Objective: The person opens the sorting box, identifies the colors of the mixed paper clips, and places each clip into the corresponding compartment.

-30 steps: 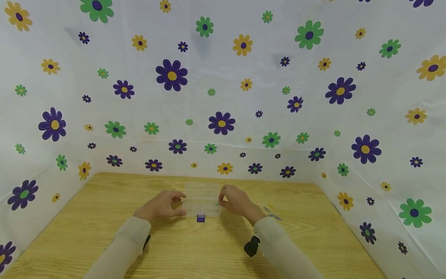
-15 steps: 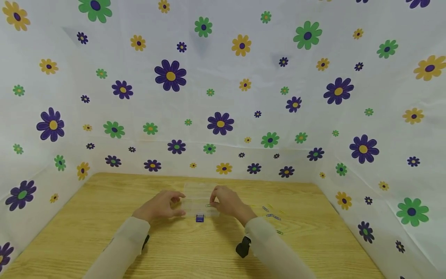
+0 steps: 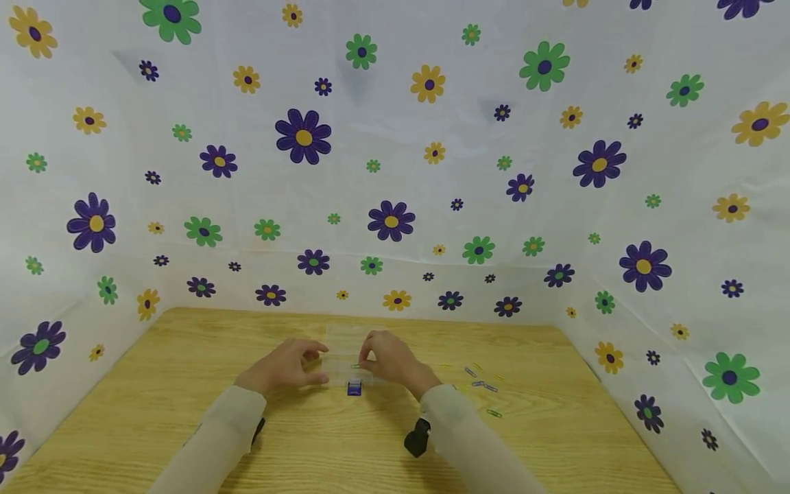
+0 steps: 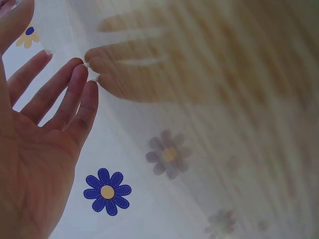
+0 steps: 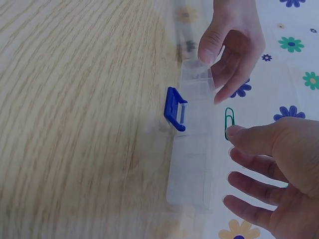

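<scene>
A clear plastic compartment box [image 3: 337, 374] stands on the table with its transparent lid [image 3: 345, 337] raised at the back. Its blue latch [image 5: 173, 108] hangs at the front side. My left hand [image 3: 280, 363] rests at the box's left end, thumb and fingers spread apart; in the left wrist view its fingers [image 4: 75, 94] are loosely extended. Between thumb and fingertips my right hand [image 3: 391, 358] pinches a green paper clip [image 5: 229, 119], held above the box's compartments. Whether any clips lie inside the box is too faint to tell.
Right of the box lie several loose paper clips on the wooden table [image 3: 296, 446]: blue ones [image 3: 470, 372], yellow ones [image 3: 500, 378] and a green one [image 3: 494, 413] nearer the front. A white flower-patterned sheet [image 3: 345, 185] encloses the back and sides.
My right hand has moved left with the green paper clip, from the box's right end to over its middle. The left hand has stayed in place.
</scene>
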The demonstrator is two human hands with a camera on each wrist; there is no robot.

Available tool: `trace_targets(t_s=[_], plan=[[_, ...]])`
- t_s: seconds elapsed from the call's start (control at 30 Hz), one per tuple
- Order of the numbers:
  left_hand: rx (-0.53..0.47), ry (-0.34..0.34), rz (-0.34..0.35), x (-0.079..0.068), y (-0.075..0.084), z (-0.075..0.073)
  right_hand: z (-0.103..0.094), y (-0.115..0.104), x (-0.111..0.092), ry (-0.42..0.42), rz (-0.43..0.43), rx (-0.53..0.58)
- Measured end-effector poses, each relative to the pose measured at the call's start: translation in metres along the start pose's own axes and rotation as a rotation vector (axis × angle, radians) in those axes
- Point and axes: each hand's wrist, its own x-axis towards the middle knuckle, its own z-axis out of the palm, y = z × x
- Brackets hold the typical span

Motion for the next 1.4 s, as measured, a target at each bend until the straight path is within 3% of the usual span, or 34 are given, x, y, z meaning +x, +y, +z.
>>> trace_targets(t_s=[0.6, 1.2, 1.4], plan=[[0.003, -0.003, 0.003, -0.002, 0.006, -0.003, 0.017, -0.003, 0.009, 0.019, 0.023, 0.003], [-0.009, -0.01, -0.003, -0.002, 0.004, -0.003, 0.024, -0.007, 0.013, 0.026, 0.038, -0.025], [-0.004, -0.011, -0.006, -0.002, 0.006, -0.004, 0.02, -0.003, 0.011, 0.025, 0.005, 0.019]])
